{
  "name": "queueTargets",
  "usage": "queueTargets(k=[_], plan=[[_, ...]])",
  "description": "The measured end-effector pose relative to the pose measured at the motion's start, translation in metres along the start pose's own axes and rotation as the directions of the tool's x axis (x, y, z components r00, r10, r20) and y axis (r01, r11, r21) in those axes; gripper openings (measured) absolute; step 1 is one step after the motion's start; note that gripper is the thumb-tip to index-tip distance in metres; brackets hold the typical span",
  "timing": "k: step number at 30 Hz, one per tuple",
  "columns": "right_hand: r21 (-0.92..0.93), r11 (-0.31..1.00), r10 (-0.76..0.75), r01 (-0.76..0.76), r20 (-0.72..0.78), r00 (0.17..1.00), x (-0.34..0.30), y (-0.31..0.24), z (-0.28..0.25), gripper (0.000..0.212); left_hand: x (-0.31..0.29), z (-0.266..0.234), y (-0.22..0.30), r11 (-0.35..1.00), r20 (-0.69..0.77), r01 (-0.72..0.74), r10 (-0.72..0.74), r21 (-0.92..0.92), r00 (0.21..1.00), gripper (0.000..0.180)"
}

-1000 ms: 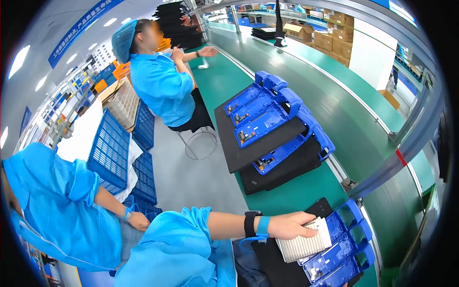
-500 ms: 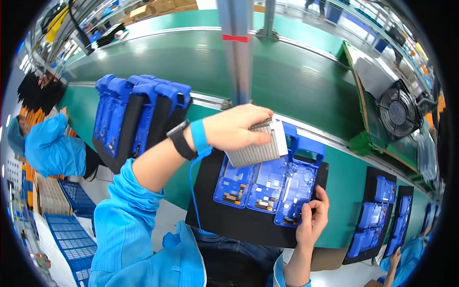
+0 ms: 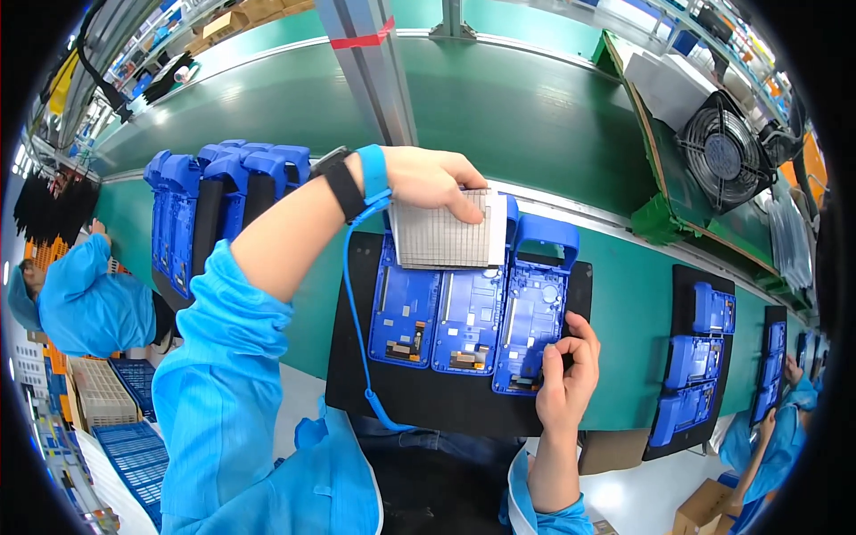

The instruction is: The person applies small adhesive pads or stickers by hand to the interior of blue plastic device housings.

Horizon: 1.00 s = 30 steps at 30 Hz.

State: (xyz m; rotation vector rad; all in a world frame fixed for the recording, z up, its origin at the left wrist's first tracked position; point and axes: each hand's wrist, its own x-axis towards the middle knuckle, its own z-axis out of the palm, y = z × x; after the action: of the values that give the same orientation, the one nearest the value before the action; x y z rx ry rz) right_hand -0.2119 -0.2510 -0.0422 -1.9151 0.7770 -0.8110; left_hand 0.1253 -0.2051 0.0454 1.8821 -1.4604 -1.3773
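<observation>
My left hand (image 3: 430, 181) grips a stack of pale grey sheets (image 3: 446, 242), scored into small squares on white backing, with the thumb on top. The stack covers the upper parts of two blue plastic housings, the left one (image 3: 403, 312) and the middle one (image 3: 470, 312). To their right lies a third blue housing (image 3: 533, 308) with a handle loop at its far end. All three rest open side up on a black mat (image 3: 401, 388). My right hand (image 3: 571, 379) is at the third housing's lower right edge, thumb and fingertips pinched together; whatever they hold is too small to make out.
More blue housings (image 3: 223, 178) stand upright at the left. A mat with blue housings (image 3: 700, 357) lies at the right. Behind the bench runs a green conveyor (image 3: 499, 107) with a metal post (image 3: 370, 76). A fan (image 3: 727, 147) stands back right. Co-workers sit on both sides.
My left hand has tilted the sheet stack so its squared face lies flatter. My right hand stays by the right housing's edge. The whole view has shifted slightly.
</observation>
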Motion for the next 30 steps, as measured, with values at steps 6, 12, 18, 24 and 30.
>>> queueTargets(k=[6, 12, 18, 24, 30], plan=[[0.004, 1.0, -0.005, 0.005, 0.001, 1.0, 0.0, -0.002, 0.001, 0.008, -0.025, 0.016, 0.006, 0.993, 0.036, -0.113, 0.114, -0.021, 0.993, 0.047], [0.013, 1.0, -0.001, 0.001, 0.024, 1.0, 0.002, -0.004, 0.003, 0.009, -0.032, 0.024, 0.003, 1.0, 0.033, -0.001, 0.0, 0.008, 0.999, 0.057], [0.141, 0.99, 0.03, -0.027, -0.018, 0.999, 0.001, 0.002, 0.002, 0.009, 0.019, 0.031, 0.05, 0.952, -0.008, -0.177, 0.185, 0.252, 0.983, 0.053], [0.397, 0.916, 0.117, -0.061, -0.117, 0.986, 0.003, 0.011, -0.004, 0.01, 0.043, 0.038, 0.05, 0.992, 0.132, -0.125, 0.123, 0.007, 0.984, 0.052], [0.371, 0.926, 0.111, -0.076, -0.073, 0.991, 0.001, 0.009, -0.002, 0.008, 0.019, 0.049, 0.047, 0.962, 0.031, -0.156, 0.153, 0.225, 0.988, 0.05]])
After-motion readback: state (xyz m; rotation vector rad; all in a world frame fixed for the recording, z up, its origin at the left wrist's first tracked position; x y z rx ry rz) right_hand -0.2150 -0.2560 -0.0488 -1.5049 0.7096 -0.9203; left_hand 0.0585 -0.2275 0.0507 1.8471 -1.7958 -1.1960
